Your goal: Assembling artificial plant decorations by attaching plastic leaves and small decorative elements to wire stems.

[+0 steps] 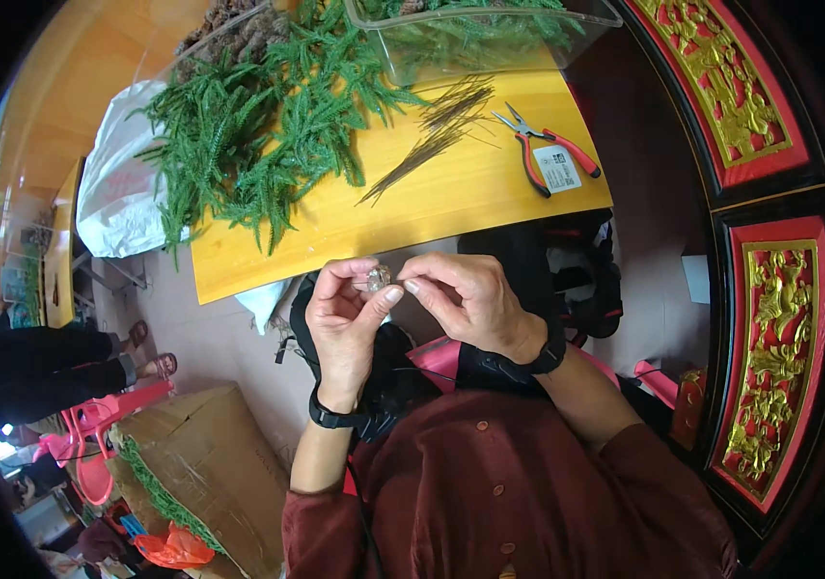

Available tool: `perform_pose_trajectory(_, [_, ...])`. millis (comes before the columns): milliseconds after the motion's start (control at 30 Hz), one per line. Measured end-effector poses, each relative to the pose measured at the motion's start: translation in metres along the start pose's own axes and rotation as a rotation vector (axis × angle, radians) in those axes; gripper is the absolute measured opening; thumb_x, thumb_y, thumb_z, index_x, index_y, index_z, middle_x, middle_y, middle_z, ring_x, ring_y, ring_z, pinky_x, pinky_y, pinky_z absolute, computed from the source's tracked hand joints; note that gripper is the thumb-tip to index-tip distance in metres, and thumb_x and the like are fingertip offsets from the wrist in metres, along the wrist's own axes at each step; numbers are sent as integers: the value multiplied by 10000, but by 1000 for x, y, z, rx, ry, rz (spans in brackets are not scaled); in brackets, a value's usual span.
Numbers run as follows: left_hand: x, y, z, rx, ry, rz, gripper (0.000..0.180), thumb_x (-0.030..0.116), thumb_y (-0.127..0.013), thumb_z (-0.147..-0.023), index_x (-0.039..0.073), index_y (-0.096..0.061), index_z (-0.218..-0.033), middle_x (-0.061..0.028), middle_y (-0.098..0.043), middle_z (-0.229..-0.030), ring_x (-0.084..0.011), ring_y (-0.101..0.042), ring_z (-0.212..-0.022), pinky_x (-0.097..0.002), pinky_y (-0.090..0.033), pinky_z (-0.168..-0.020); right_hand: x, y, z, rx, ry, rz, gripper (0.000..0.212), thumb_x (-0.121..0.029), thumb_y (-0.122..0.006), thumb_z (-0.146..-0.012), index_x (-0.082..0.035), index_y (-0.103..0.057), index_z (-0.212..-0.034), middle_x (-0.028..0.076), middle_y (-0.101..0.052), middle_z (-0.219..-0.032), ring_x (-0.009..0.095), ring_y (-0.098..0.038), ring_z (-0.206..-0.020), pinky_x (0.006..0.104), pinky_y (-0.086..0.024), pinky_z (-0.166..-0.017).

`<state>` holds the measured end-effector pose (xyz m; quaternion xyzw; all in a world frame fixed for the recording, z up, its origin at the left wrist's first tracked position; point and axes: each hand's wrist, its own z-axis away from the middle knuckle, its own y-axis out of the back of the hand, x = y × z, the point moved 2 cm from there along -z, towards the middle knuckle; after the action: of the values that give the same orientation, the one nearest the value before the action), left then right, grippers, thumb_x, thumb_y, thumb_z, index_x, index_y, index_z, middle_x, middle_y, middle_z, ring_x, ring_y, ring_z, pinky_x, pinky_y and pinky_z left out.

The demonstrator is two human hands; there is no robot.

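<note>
My left hand (pixel 344 307) holds a small greyish-brown pine cone (pixel 379 278) between thumb and fingers, just off the table's near edge. Close against its right side, my right hand (pixel 470 301) is closed in a pinch. A thin dark bit shows at those fingertips, too small to make out. Beyond my hands, a loose bundle of thin brown wires (pixel 432 135) lies on the yellow table (pixel 335 234). Red-handled pliers (pixel 532 145) rest at the table's right side, jaws apart.
Green artificial sprigs (pixel 229 145) cover the table's left. Pine cones (pixel 248 37) and a clear plastic bin (pixel 475 46) are at the back. A white bag (pixel 123 183) hangs at the left. Lower left are a cardboard box (pixel 205 463) and a person's feet (pixel 157 367). Carved gold-red panels (pixel 774 357) stand right.
</note>
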<state>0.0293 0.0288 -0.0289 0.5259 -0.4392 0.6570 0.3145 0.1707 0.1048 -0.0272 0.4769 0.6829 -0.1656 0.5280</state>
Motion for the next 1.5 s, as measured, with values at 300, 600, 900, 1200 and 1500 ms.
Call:
perform_pose_trajectory(300, [1, -7, 6, 16, 30, -74, 326, -72, -705, -778, 21, -587, -1068, -6, -618, -899, -59, -568, -801, -195, -468, -733, 2, 7, 3, 27, 40, 46, 117, 4, -637, -822, -21, -602, -931, 114, -631, -731, 227, -628, -597, 302, -478, -533])
perform_pose_trajectory(600, [0, -8, 21, -3, 25, -35, 266, -1, -659, -851, 16, -586, -1106, -12, -619, -909, -67, -570, -801, -194, -462, -722, -2, 2, 7, -3, 56, 76, 104, -18, -644, -823, -24, -597, -916, 111, -635, -731, 259, -642, -617, 321, -494, -547])
perform_pose_trajectory(900, [14, 16, 35, 16, 178, 114, 190, 117, -531, -960, 14, -604, -1101, -50, -634, -924, -102, -591, -808, -224, -466, -709, -31, -22, 7, 2, 49, 73, 67, -15, -631, -827, -13, -614, -892, 110, -638, -742, 248, -643, -635, 322, -500, -560])
perform_pose_trajectory(1200, [10, 18, 32, -29, 202, 390, 223, 191, -505, -976, 16, -570, -1099, -102, -608, -1030, -149, -568, -826, -262, -466, -761, -26, -20, 15, 43, 98, 5, 70, -14, -604, -838, -22, -604, -907, 116, -637, -761, 276, -639, -662, 343, -496, -582])
perform_pose_trajectory(1500, [-12, 3, 27, -93, 275, 598, 227, 223, -495, -980, 31, -532, -1094, -138, -537, -1166, -166, -551, -899, -292, -458, -806, -8, -6, 21, 32, 120, -43, 41, -54, -595, -840, -45, -583, -878, 109, -618, -740, 299, -624, -677, 375, -481, -595])
